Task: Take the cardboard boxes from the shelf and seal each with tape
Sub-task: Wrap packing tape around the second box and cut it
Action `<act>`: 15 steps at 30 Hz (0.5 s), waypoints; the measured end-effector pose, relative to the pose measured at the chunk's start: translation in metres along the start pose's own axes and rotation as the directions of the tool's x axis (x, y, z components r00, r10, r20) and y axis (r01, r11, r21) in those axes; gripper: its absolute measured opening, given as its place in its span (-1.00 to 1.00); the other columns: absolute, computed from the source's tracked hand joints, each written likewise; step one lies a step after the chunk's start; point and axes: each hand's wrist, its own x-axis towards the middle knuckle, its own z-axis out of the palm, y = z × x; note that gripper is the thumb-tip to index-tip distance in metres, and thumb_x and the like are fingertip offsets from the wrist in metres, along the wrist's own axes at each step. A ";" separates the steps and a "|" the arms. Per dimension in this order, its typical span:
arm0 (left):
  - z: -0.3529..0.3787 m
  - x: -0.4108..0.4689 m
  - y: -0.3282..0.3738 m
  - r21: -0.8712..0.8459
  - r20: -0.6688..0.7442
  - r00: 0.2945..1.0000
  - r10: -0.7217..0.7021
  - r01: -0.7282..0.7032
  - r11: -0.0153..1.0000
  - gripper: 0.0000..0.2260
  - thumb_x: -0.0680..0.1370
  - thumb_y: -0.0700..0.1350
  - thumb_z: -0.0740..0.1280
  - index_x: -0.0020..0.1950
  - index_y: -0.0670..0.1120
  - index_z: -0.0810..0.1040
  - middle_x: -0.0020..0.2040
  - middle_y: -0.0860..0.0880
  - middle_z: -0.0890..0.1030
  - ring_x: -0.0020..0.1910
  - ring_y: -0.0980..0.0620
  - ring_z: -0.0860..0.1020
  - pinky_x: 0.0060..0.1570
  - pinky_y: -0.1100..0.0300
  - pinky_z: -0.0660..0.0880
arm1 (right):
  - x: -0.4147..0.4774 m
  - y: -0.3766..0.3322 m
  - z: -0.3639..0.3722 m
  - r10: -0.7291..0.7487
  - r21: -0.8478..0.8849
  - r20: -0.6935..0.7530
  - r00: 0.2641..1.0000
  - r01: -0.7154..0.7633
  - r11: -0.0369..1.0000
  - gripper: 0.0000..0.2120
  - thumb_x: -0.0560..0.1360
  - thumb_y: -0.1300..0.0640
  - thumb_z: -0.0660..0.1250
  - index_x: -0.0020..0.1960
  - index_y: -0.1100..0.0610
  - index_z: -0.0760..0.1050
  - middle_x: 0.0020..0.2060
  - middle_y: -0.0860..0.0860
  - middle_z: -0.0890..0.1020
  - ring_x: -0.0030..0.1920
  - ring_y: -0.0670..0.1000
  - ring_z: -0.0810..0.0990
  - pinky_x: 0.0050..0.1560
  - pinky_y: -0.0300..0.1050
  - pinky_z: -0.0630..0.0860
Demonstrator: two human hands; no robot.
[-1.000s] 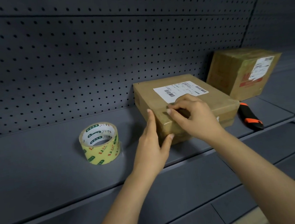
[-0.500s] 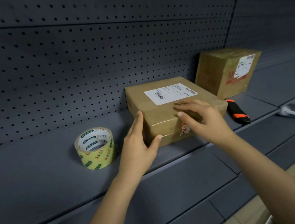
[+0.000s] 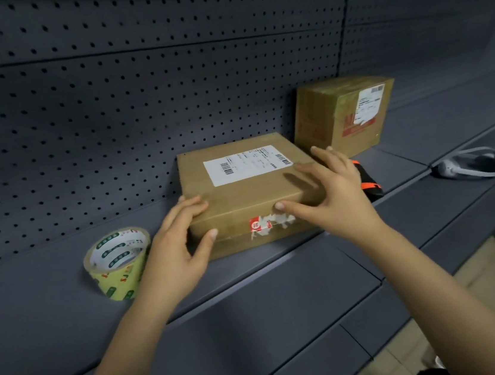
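Dark grey shelf (image 3: 50,292) is carrying a flat cardboard box (image 3: 251,199) near its front edge. The left hand (image 3: 176,252) is gripping the box's near-left corner, fingers on top and thumb on the front. The right hand (image 3: 338,198) is clasping the near-right corner, fingers spread wide. A tape roll (image 3: 118,265) is standing just left of the box, and a second box (image 3: 340,116) is sitting behind to the right.

Near the front edge of the shelf (image 3: 51,304), a flat cardboard box (image 3: 250,193) lying label-up, with a white barcode label on top and a torn red-and-white sticker across the front seam. Behind to its right, a taller cardboard box (image 3: 334,120), turned corner-on, white label and red print on one side. Left of the flat one, close by, a yellowish tape roll (image 3: 118,262) with green print, lying tilted.
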 end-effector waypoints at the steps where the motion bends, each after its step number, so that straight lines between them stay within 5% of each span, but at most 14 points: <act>1: -0.002 -0.001 0.005 0.063 -0.012 1.000 0.004 -0.003 0.998 -0.62 0.55 -0.14 0.41 0.36 -0.06 0.50 0.40 0.13 0.40 0.42 0.27 0.25 0.36 0.42 0.20 | 0.000 0.003 -0.003 0.016 -0.008 -0.010 1.000 -0.016 1.000 -0.20 0.22 -0.46 0.41 0.33 -0.05 0.49 0.47 0.00 0.32 0.51 0.05 0.15 0.49 0.07 0.12; 6: 0.021 -0.002 0.048 0.226 -0.098 0.993 0.059 -0.035 0.973 -0.59 0.57 -0.17 0.36 0.42 -0.07 0.45 0.38 0.06 0.43 0.41 0.10 0.31 0.38 0.29 0.16 | 0.000 0.034 -0.013 0.143 0.278 0.171 0.975 -0.187 0.942 -0.13 0.27 -0.23 0.56 0.46 0.01 0.33 0.30 -0.11 0.48 0.27 -0.14 0.42 0.19 -0.24 0.40; 15: 0.100 0.007 0.105 0.316 -0.040 0.998 0.041 -0.026 0.948 -0.55 0.61 0.15 0.17 0.44 0.01 0.44 0.39 0.07 0.46 0.47 0.09 0.28 0.55 0.01 -0.02 | -0.001 0.081 -0.026 -0.228 0.466 0.174 0.958 0.124 0.876 -0.38 0.35 -0.16 0.51 0.34 0.03 0.52 0.18 -0.09 0.51 0.18 -0.19 0.51 0.22 -0.11 0.52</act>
